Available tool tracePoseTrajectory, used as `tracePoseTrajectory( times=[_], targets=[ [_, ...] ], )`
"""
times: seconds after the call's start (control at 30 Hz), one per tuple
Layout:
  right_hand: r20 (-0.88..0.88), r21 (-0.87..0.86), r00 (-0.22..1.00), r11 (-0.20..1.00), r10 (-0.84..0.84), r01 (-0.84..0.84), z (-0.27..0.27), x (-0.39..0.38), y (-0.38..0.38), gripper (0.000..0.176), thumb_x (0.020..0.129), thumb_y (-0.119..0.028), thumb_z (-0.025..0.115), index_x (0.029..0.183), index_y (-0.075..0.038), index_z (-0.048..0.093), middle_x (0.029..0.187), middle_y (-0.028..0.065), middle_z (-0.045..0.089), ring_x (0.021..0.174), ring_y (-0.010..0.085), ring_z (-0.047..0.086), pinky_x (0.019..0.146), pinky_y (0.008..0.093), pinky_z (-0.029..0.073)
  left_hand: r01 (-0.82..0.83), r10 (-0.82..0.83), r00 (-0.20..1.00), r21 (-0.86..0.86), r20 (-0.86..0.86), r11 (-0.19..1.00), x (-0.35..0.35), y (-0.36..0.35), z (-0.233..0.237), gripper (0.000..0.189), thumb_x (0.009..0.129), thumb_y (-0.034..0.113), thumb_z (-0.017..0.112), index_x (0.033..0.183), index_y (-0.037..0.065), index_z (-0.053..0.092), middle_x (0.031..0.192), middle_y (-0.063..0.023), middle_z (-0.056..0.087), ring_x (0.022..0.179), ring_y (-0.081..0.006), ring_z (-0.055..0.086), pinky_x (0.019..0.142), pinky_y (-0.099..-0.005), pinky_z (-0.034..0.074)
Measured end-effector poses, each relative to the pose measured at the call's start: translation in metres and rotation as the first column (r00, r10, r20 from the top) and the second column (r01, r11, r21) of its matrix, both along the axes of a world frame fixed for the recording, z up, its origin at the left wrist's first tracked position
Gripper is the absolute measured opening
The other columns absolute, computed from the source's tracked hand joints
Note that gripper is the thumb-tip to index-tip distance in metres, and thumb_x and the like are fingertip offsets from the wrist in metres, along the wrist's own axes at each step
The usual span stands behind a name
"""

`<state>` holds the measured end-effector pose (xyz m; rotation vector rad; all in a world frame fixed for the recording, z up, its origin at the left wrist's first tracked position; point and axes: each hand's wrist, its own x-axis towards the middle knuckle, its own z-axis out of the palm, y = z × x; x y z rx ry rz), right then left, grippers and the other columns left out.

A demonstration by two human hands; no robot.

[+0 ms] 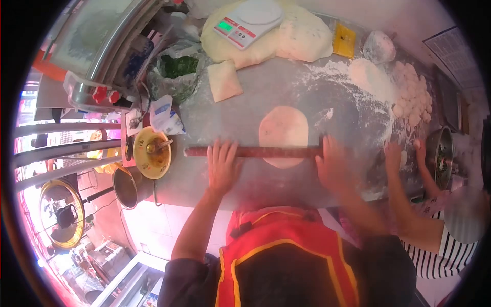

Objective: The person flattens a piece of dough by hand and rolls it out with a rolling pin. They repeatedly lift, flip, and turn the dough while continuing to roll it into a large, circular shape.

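A long dark-red rolling pin (255,152) lies sideways across a flat, rounded sheet of dough (283,128) on the grey work table (204,187). My left hand (223,162) rests flat on the pin left of the dough, fingers stretched forward. On the pin's right end lies my right hand (333,162), slightly blurred, its fingers also extended and the thumb apart. The dough shows in front of and behind the pin; the strip beneath it is hidden.
A digital scale (248,23) sits on a big dough mass (302,33). Yellow bowl (152,152) and bag of greens (179,66) are at left. Right are flour (368,77), small dough pieces (411,94), a metal bowl (439,153) and a co-worker's hands (394,153).
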<state>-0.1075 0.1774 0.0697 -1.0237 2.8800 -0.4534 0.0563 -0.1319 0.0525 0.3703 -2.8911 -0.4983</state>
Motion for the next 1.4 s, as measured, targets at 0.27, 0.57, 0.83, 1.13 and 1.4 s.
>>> tracePoseTrajectory(
  times=[0.27, 0.57, 0.83, 1.13, 1.4],
  targets=[
    [0.665, -0.024, 0.733, 0.977, -0.143, 0.213, -0.044, -0.1, -0.121, 0.052, 0.073, -0.029, 0.08, 0.113, -0.001, 0.063, 0.11, 0.0201, 0.065, 0.102, 0.0319, 0.063, 0.087, 0.0397, 0.051, 0.1, -0.102, 0.994, 0.064, 0.026, 0.993, 0.028, 0.006, 0.01, 0.032, 0.078, 0.009, 0.059, 0.11, 0.012, 0.065, 0.089, -0.0093, 0.06, 0.09, -0.0311, 0.058, 0.082, -0.0435, 0.047],
    [0.371, -0.245, 0.576, 0.675, 0.729, -0.696, -0.047, 0.024, -0.252, 0.024, 0.072, -0.029, 0.073, 0.085, -0.009, 0.071, 0.089, 0.0156, 0.068, 0.089, 0.038, 0.064, 0.081, 0.0477, 0.05, -0.02, 0.022, 1.0, 0.128, -0.015, 0.992, 0.095, 0.047, 0.031, 0.026, 0.079, 0.011, 0.057, 0.104, 0.014, 0.065, 0.085, -0.0065, 0.058, 0.087, -0.0269, 0.059, 0.078, -0.0402, 0.048],
    [0.455, -0.013, 0.889, 0.998, -0.044, 0.056, -0.025, -0.002, -0.088, 0.033, 0.086, -0.029, 0.067, 0.106, -0.003, 0.065, 0.106, 0.0206, 0.065, 0.1, 0.0383, 0.062, 0.086, 0.0453, 0.048, -0.026, 0.037, 0.996, 0.131, -0.083, 0.991, 0.078, 0.018, 0.012, 0.025, 0.078, 0.011, 0.058, 0.101, 0.013, 0.065, 0.085, -0.0059, 0.058, 0.086, -0.0269, 0.057, 0.08, -0.0402, 0.046],
    [-0.077, 0.09, 0.997, 0.996, -0.017, 0.024, -0.022, -0.007, -0.046, 0.056, 0.098, -0.029, 0.052, 0.148, -0.008, 0.037, 0.152, 0.0126, 0.04, 0.143, 0.0319, 0.033, 0.116, 0.0584, 0.021, -0.19, 0.197, 0.973, -0.065, 0.124, 0.98, 0.018, 0.001, -0.018, 0.077, 0.088, 0.042, 0.065, 0.149, 0.004, 0.036, 0.154, -0.0147, 0.036, 0.146, -0.0335, 0.027, 0.117, -0.0581, 0.019],
    [-0.292, -0.077, 0.956, 0.997, -0.008, -0.015, -0.037, -0.147, -0.131, 0.056, 0.099, -0.031, 0.048, 0.149, -0.006, 0.036, 0.153, 0.0155, 0.038, 0.143, 0.0336, 0.032, 0.116, 0.058, 0.02, -0.228, 0.197, 0.971, -0.267, -0.135, 0.936, -0.123, -0.081, -0.006, 0.069, 0.095, 0.039, 0.055, 0.151, 0.005, 0.032, 0.158, -0.0145, 0.029, 0.148, -0.0331, 0.022, 0.119, -0.0564, 0.017]
  ],
)
